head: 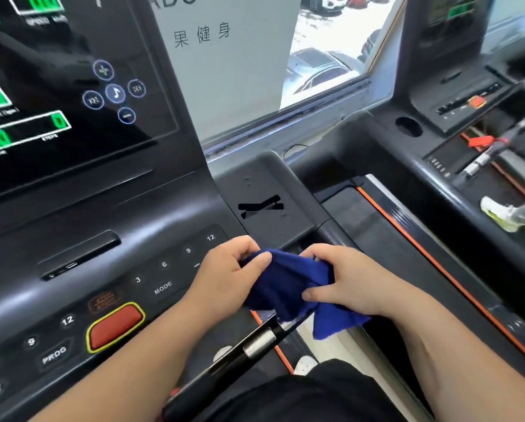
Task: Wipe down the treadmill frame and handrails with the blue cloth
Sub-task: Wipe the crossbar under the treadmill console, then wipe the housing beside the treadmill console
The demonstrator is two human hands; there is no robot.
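Note:
A dark blue cloth is bunched between both my hands, just right of the treadmill console. My left hand pinches its upper left edge with thumb and fingers. My right hand grips its right side, and a corner of the cloth hangs below that hand. Under the cloth runs a black handrail with a silver sensor band, slanting down to the left. The dark frame corner with a slot lies just above my hands.
The console carries a lit screen, number keys and a red stop button. A second treadmill stands to the right, with another person's white shoe on its belt. A window lies ahead. An orange-edged side rail runs down the right.

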